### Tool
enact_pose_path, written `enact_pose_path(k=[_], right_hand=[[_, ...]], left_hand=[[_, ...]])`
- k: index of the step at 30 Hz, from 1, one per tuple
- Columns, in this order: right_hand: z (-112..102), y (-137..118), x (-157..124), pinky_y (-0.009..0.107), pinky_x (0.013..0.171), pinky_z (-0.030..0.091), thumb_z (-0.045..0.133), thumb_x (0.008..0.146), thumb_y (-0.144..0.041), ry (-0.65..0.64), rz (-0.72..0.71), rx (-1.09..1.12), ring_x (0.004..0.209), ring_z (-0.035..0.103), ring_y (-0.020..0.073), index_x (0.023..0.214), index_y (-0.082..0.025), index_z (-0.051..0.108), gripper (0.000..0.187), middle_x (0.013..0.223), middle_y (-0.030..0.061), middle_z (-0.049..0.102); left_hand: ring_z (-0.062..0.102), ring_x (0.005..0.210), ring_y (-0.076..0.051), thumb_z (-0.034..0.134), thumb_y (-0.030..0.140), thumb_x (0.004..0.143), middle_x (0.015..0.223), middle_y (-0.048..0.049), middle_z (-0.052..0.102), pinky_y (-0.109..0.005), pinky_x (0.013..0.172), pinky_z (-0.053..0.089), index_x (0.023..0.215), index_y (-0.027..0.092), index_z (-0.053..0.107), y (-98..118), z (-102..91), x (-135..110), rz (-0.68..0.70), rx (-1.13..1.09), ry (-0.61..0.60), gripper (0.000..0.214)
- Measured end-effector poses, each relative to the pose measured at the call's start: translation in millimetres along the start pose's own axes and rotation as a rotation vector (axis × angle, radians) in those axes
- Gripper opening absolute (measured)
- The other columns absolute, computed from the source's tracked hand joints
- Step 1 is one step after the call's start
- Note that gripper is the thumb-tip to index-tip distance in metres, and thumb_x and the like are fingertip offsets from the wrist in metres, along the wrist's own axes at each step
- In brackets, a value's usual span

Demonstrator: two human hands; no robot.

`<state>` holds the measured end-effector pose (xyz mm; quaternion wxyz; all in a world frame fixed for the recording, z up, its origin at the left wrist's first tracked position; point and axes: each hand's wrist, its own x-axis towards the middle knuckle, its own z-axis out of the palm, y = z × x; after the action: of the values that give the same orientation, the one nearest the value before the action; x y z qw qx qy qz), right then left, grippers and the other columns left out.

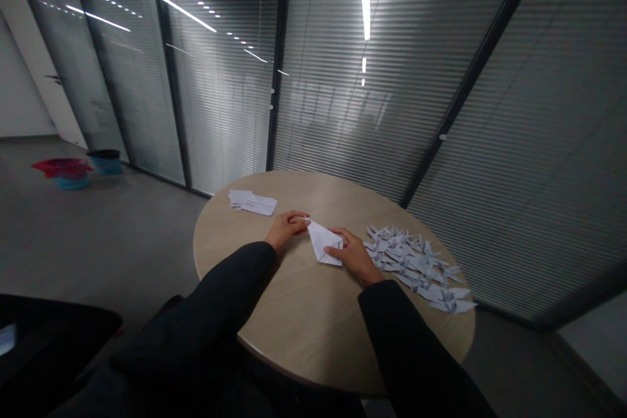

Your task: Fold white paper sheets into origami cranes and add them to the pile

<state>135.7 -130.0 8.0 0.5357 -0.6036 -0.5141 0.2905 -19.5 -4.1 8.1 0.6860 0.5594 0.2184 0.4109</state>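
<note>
A folded sheet of white paper (321, 240), roughly kite-shaped, is held between my two hands over the middle of the round table (289, 304). My left hand (289, 227) pinches its upper left corner between thumb and fingertips. On the opposite side, my right hand (353, 253) grips the right edge, the thumb lying on top and the fingers behind. Many folded paper cranes (416, 268) are spread in rows to the right of my right hand. Beyond my left hand lies a small stack of white paper sheets (257, 203) with printed lines.
Glass partitions with blinds (372, 111) stand right behind the table's far edge. Two bins sit on the floor at the left, one with a red liner (61, 168) and one with a black liner (104, 155). A dark chair (53, 339) is at lower left.
</note>
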Motion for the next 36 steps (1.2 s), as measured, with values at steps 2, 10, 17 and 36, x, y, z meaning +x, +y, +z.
enact_pose_path(k=[2,10,17,36], right_hand=[[2,0,0,0.025,0.055,0.046,0.074,0.055,-0.027,0.032,-0.013,0.013,0.064,0.062,0.0172,0.101,-0.015,0.058,0.05,0.076,0.0022,0.068],[4,2,1,0.028,0.059,0.047,0.073,0.055,-0.031,0.05,-0.013,-0.011,0.068,0.062,0.0184,0.096,-0.014,0.059,0.047,0.081,0.0048,0.068],[5,4,1,0.028,0.062,0.046,0.073,0.057,-0.031,-0.048,-0.016,-0.066,0.07,0.06,0.0173,0.087,-0.013,0.062,0.037,0.079,0.0039,0.067],[8,-1,-6,0.029,0.06,0.044,0.076,0.056,-0.042,-0.131,0.139,0.03,0.064,0.062,0.0194,0.08,-0.009,0.069,0.042,0.075,0.0082,0.069]], left_hand=[[0.064,0.069,-0.013,0.082,0.023,0.055,0.074,-0.0059,0.068,-0.027,0.071,0.052,0.09,0.009,0.064,0,5.3,-3,-0.026,-0.073,-0.004,0.042],[0.061,0.061,-0.013,0.085,0.027,0.047,0.069,-0.0077,0.067,-0.026,0.065,0.05,0.071,0.007,0.064,-2,19.2,-12,-0.107,-0.076,-0.076,0.037],[0.054,0.051,-0.01,0.084,0.031,0.046,0.057,-0.0031,0.062,-0.023,0.053,0.041,0.065,0.009,0.063,-5,23.2,-12,-0.038,0.006,-0.029,0.036],[0.049,0.051,-0.01,0.081,0.041,0.046,0.06,-0.0035,0.061,-0.023,0.05,0.034,0.07,0.009,0.067,-12,35.0,-14,0.023,0.045,-0.024,0.042]])
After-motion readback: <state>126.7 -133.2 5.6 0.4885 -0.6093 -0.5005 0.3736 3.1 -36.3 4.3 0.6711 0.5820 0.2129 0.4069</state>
